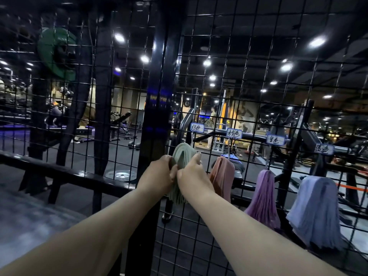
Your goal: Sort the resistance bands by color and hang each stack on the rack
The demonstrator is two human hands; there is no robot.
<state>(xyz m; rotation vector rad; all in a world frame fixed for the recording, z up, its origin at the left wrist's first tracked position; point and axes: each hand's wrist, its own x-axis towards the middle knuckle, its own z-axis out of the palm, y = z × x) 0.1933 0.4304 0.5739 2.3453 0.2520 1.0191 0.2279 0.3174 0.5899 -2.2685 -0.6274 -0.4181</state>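
Both hands, left hand (159, 172) & right hand (192, 172), are pinching pale green band stack (182, 156) on black wire-grid rack (249, 120). Pink (222, 176), purple (263, 194), blue (314, 210) stacks are hanging already. Next, prob: seating it on hook, letting go.

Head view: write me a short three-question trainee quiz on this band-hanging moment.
1. True or false: the left hand and the right hand both grip the green stack.
2. Which stack hangs right beside the green one on the wire rack? A purple, B pink, C blue.
3. How many colour stacks hang on the rack in all?
Key: 1 true; 2 B; 3 four.
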